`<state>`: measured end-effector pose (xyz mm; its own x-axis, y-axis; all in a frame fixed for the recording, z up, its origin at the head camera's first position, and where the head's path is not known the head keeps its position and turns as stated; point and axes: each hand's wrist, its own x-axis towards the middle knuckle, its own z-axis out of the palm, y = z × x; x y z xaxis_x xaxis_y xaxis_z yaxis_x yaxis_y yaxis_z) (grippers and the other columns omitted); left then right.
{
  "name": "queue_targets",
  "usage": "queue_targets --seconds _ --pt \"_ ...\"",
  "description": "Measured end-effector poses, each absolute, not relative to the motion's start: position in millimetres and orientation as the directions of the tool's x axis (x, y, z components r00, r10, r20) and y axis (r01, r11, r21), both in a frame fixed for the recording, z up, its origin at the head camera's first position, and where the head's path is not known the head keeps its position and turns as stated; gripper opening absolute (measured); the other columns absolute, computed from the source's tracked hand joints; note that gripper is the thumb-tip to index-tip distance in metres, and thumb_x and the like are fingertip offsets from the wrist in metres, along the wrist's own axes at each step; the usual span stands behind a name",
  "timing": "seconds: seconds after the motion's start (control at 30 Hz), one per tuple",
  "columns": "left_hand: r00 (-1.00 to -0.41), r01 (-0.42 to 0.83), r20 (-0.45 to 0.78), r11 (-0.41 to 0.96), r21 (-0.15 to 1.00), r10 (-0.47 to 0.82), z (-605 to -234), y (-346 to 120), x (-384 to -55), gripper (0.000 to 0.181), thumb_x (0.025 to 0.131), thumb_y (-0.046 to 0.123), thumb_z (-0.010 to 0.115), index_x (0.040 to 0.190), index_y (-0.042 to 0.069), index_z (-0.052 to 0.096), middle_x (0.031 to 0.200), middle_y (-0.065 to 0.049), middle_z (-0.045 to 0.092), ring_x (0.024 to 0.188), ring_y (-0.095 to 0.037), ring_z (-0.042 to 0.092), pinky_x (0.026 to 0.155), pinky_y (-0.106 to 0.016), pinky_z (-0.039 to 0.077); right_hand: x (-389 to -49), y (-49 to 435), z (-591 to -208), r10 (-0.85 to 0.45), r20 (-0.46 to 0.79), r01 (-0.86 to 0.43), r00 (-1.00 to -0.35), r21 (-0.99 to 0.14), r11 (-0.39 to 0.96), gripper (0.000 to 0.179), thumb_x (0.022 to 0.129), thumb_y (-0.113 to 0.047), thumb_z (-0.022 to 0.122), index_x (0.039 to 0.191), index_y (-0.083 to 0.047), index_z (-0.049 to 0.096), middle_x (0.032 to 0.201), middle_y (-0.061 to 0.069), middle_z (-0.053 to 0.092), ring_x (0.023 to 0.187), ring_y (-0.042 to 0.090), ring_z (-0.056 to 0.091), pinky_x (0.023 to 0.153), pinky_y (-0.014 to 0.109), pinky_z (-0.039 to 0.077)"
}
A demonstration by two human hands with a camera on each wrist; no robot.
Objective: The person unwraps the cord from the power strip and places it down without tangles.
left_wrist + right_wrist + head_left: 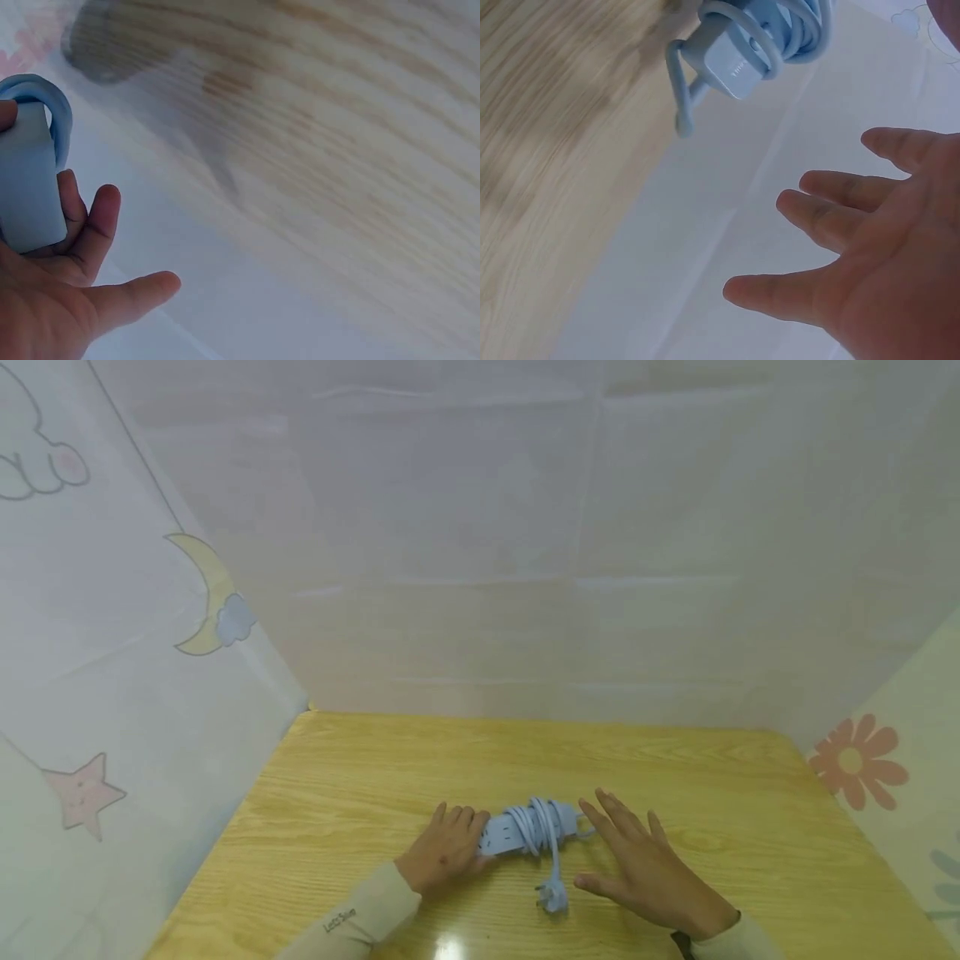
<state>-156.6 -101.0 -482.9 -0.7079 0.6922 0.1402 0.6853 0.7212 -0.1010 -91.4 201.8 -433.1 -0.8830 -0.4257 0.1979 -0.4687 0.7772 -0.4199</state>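
A pale blue-white power strip [501, 836] lies at a slant over the wooden table, its cord [534, 827] wound several times around its right half. From the coils the three-pin plug [553, 896] hangs toward the near side. My left hand [446, 850] grips the strip's left end, thumb below and fingers over the top. In the left wrist view, that end [30, 187] sits between thumb and fingers. Spread wide, my right hand [647, 870] is just right of the strip and holds nothing. The right wrist view shows the strip's corded end [731, 60] apart from the straight fingers.
The wooden table [390, 760] reaches back to a pale creased sheet [465, 568]. Side sheets carry a printed moon [213, 581], a star [84, 793] and a red flower [862, 760]. Table surface surrounds the strip on all sides.
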Motion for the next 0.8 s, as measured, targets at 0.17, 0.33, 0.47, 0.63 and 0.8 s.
queue_targets --seconds 0.17,0.33,0.47,0.63,0.8 --pt "-0.649 0.721 0.215 0.68 -0.133 0.73 -474.4 -107.7 -160.8 0.056 0.094 0.045 0.066 0.125 0.001 0.056 0.102 -0.009 0.063 0.093 -0.021 0.06 0.092 -0.045 0.051 -89.1 200.1 -431.9 -0.443 0.248 -0.508 -0.861 -0.421 0.751 0.085 0.087 -0.05 0.073 0.153 -0.009 0.037 0.157 0.023 0.03 0.139 0.047 0.034 0.098 0.08 0.018" --pt "-0.609 0.76 0.276 0.646 -0.064 0.744 -462.3 -115.6 -166.0 0.053 0.093 0.038 0.068 0.125 -0.002 0.055 0.1 -0.009 0.063 0.086 -0.018 0.057 0.086 -0.039 0.051 -87.0 196.7 -429.6 -0.482 0.354 -0.592 -0.801 -0.35 0.726 0.088 0.083 -0.05 0.077 0.151 -0.007 0.041 0.156 0.019 0.034 0.14 0.041 0.034 0.099 0.074 0.028" --pt "-0.583 0.791 0.307 0.612 0.002 0.753 -454.0 -121.0 -169.8 0.051 0.095 0.036 0.067 0.126 -0.002 0.053 0.1 -0.007 0.062 0.084 -0.014 0.054 0.083 -0.034 0.05 -87.5 193.5 -429.6 -0.539 0.443 -0.676 -0.717 -0.25 0.694 0.093 0.077 -0.054 0.079 0.149 -0.008 0.044 0.155 0.019 0.036 0.14 0.039 0.035 0.118 0.053 0.017" --pt "-0.518 0.837 0.366 0.547 0.028 0.774 -447.0 -126.0 -171.3 0.048 0.097 0.035 0.065 0.125 -0.001 0.052 0.1 -0.005 0.06 0.084 -0.013 0.052 0.082 -0.032 0.05 -87.7 186.3 -429.4 -0.597 0.531 -0.751 -0.601 -0.12 0.649 0.1 0.067 -0.046 0.088 0.148 -0.007 0.045 0.152 0.023 0.039 0.141 0.04 0.034 0.119 0.034 -0.001" --pt "-0.478 0.858 0.406 0.513 0.025 0.779 -443.6 -127.4 -170.3 0.044 0.098 0.035 0.064 0.123 0.0 0.053 0.098 -0.003 0.059 0.083 -0.012 0.051 0.081 -0.031 0.05 -86.6 177.1 -429.3 -0.633 0.562 -0.786 -0.533 -0.052 0.616 0.096 0.062 -0.037 0.092 0.144 -0.008 0.05 0.149 0.023 0.043 0.144 0.04 0.029 0.12 0.047 0.003"
